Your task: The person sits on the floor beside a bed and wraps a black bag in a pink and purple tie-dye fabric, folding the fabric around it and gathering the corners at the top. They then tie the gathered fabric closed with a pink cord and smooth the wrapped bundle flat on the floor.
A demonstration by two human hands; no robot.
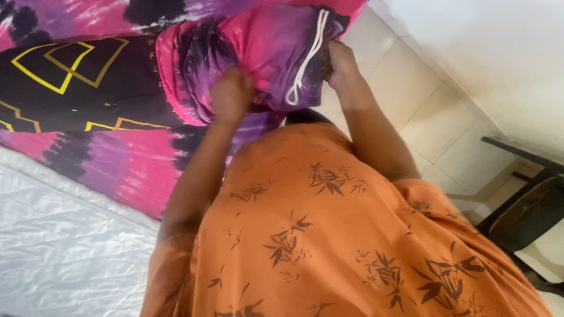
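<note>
Both hands gripping a pink-and-purple tie-dye pillow (264, 53) above the bed (70, 252): left hand (230, 94) clenched into the fabric, right hand (341, 61) with fingers closed on the open end beside the white cord (308, 56). Best kept taut, pulling evenly, probably.

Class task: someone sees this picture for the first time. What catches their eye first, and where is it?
The bright pink and purple tie-dye fabric bundle at top centre, with a white drawstring cord hanging down it. Both hands grip it: left hand in the middle, right hand at its right edge. Below, an orange leaf-print shirt fills the foreground.
</note>
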